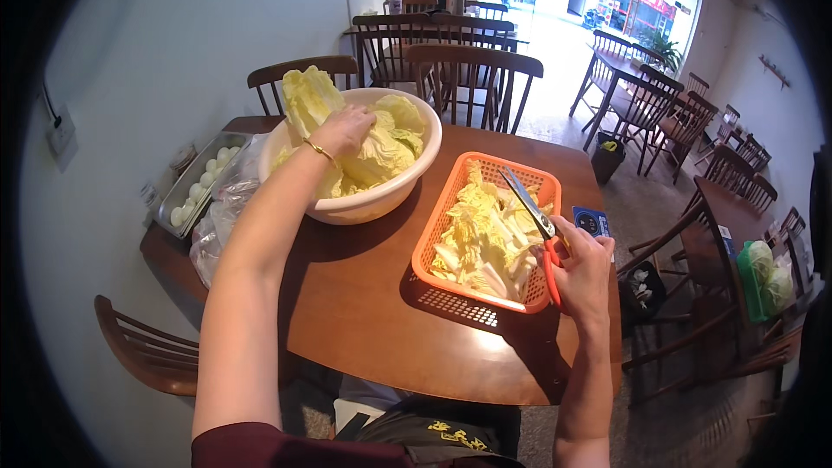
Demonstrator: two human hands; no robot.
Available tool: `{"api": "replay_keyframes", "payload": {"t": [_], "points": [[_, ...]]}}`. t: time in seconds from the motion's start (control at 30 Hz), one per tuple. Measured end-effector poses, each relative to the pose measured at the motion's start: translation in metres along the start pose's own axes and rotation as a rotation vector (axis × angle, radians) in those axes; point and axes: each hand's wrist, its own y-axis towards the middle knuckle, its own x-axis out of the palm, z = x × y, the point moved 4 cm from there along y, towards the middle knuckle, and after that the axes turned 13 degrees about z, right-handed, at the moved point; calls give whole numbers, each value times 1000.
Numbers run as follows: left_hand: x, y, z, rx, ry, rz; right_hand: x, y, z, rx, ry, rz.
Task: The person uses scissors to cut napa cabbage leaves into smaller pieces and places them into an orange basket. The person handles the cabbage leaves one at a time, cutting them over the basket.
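Observation:
My left hand [348,129] reaches into a large white plastic bowl [357,209], among napa cabbage leaves [387,151]. Its fingertips are partly hidden by the leaves, so a grip on one cannot be made out. My right hand [580,266] holds scissors with red-orange handles [551,273]. Their metal blades [520,194] are slightly parted and point up and left over an orange plastic basket [421,248]. Inside this basket lie cut pieces of yellow leaf and white stem [484,234]. Both containers stand on a brown wooden table [364,312].
Left of the bowl are crumpled clear plastic bags [218,221] and a metal tray [170,198] of peeled eggs [207,179]. A blue card [590,220] lies right of the basket. Wooden chairs [474,65] stand beyond the table, and a green basket [754,289] holds cabbages at right.

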Motion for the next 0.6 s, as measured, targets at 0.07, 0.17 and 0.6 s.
{"api": "replay_keyframes", "payload": {"t": [0.07, 0.17, 0.6], "points": [[0, 3, -7, 34, -29, -29, -3, 1, -3, 7, -11, 2], [-2, 2, -28, -71, -218, 109, -4, 2, -3, 5, -18, 4], [-80, -23, 22, -940, -1913, 116, -9, 2, -2, 27, 14, 9]]}}
